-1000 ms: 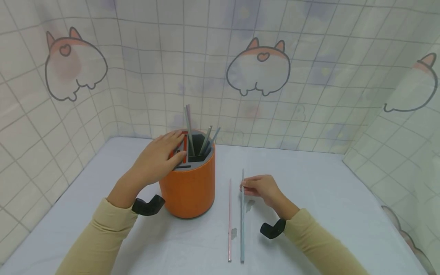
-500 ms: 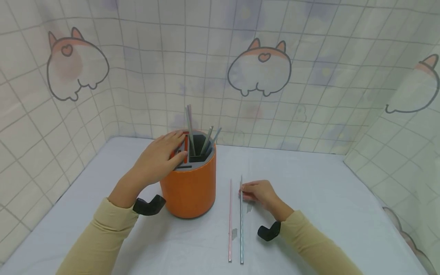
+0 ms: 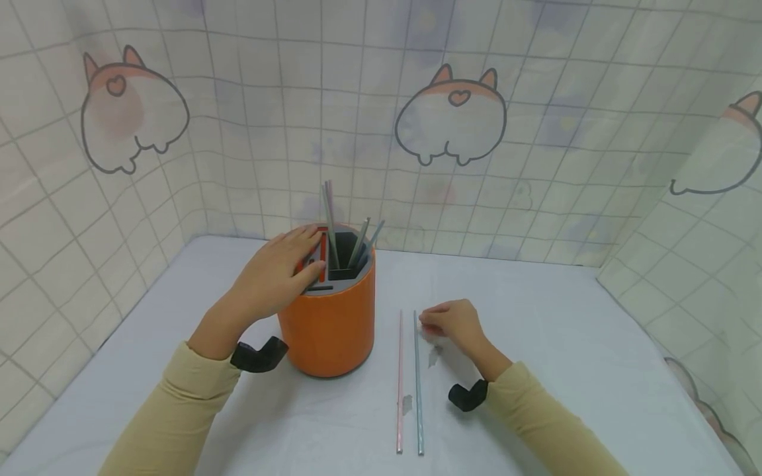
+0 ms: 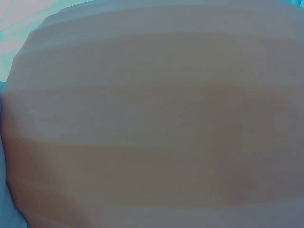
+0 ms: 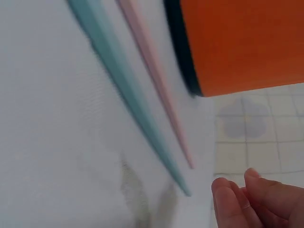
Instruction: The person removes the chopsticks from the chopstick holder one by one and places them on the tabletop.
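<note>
I'm seeing right hand (image 3: 456,322) letting go of blue stick (image 3: 418,383); its far end, raised before, now lying flat.

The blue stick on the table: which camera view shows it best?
The head view: it shows the blue stick from end to end, beside the pink stick. The right wrist view shows it larger, but the picture's top edge cuts it off. In the left wrist view, no part of it can be made out.

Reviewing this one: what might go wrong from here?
The right hand is beside the thin pale-blue stick; a nudge might push it into the thin pink stick alongside. The left hand rests on the orange cylindrical holder; a shove might jostle the thin pale sticks leaning inside.
</note>
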### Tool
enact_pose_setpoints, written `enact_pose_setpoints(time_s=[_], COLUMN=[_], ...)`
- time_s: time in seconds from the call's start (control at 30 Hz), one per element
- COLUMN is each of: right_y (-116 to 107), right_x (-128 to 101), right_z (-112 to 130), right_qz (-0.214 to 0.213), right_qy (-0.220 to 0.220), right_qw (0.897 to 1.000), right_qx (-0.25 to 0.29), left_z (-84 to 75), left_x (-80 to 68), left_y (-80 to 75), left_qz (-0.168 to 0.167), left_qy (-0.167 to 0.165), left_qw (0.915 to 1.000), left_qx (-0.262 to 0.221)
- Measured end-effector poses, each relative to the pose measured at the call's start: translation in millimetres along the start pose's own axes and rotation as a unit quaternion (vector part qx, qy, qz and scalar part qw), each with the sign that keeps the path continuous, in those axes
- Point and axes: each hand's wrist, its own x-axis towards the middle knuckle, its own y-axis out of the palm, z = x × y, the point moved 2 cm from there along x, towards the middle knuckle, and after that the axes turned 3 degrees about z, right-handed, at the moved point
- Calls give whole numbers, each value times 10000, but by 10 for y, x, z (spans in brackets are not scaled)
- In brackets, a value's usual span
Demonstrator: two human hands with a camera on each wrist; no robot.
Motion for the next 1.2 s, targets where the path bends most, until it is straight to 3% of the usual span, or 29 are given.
enact_pose_setpoints(time_s=[0.13,0.37,0.67,0.87,1.2], right_y=[-50,-58,-1,87,204], right_x=[-97,-245,-359,-377,-375], right_z=[221,667,1167,1368,1507], right_qz=[137,349,539,585,391], right_qy=[-399,-1007,-1772,-2218,-2895], right_qw=[9984,9934,9796,9672,9471], right_qx=[365,426,774,1092,1327], left_z=[0,8,7,3,21], left_x=[4,3,2,2,8], left_y=[5,3,6,4,20], left_qz=[0,-17,7,19,-28], left_qy=[14,14,37,34,37], left_qw=[10000,10000,10000,10000,10000], left_qx=[-7,18,6,-7,11])
